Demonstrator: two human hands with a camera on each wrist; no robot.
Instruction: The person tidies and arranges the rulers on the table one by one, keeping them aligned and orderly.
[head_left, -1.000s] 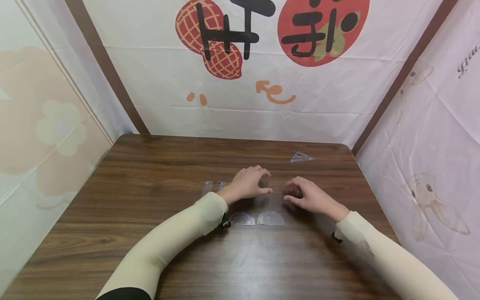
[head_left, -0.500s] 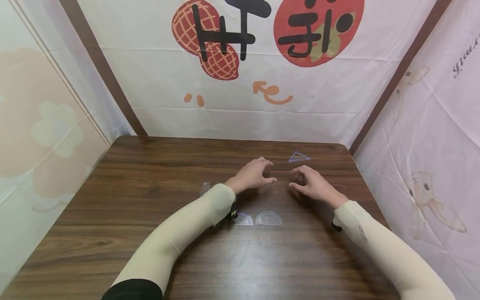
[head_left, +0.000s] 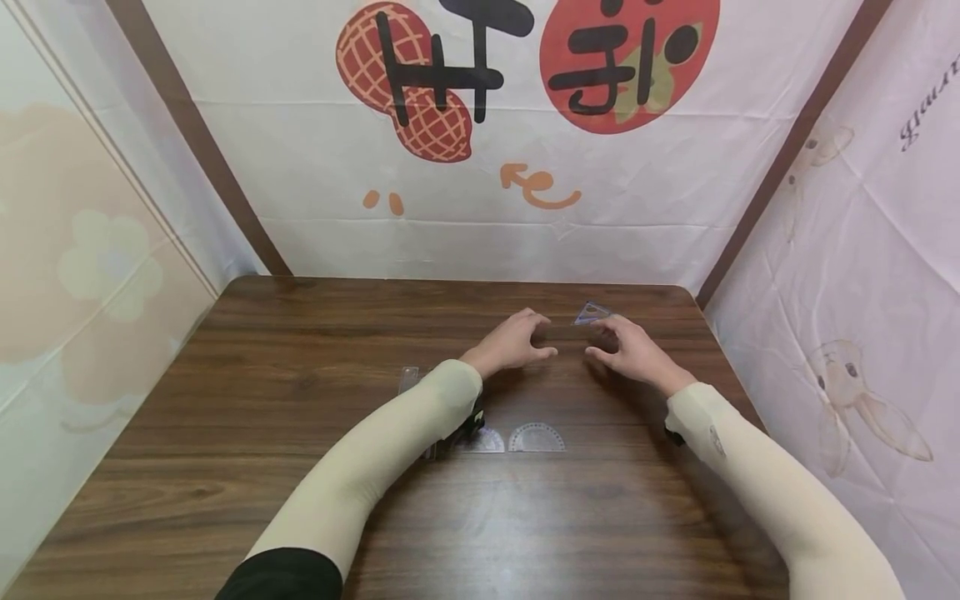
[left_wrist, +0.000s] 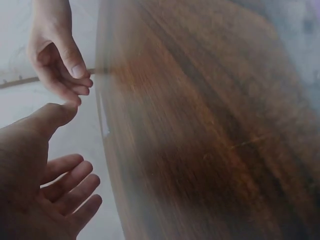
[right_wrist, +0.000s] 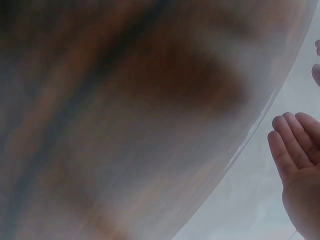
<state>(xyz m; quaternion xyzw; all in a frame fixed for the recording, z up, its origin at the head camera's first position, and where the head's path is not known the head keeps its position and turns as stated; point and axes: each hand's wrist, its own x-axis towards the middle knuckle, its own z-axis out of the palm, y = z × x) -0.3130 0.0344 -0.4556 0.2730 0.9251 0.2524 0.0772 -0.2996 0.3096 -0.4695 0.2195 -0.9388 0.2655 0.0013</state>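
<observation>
In the head view a clear set square (head_left: 590, 312) with blue markings lies near the back edge of the table. My right hand (head_left: 628, 348) is just in front of it, its fingertips overlapping the set square's front corner in this view. To the left, my left hand (head_left: 513, 340) hovers over the wood with thumb and fingers spread apart. Both hands hold nothing, and their palms face each other. In the left wrist view the left hand (left_wrist: 55, 165) shows relaxed fingers. The right wrist view has the right hand (right_wrist: 302, 165) with its fingers fairly straight.
Two clear protractors, a left one (head_left: 483, 440) partly behind the left wrist and a right one (head_left: 537, 437), lie side by side mid-table. A clear ruler (head_left: 408, 379) shows beyond the left sleeve, which hides more. Printed cloth (head_left: 465, 242) walls surround the brown table (head_left: 225, 400).
Both hands have moved away from me toward the back of the table and slightly right. The right hand has come up to the set square. The left sleeve now covers more of the rulers.
</observation>
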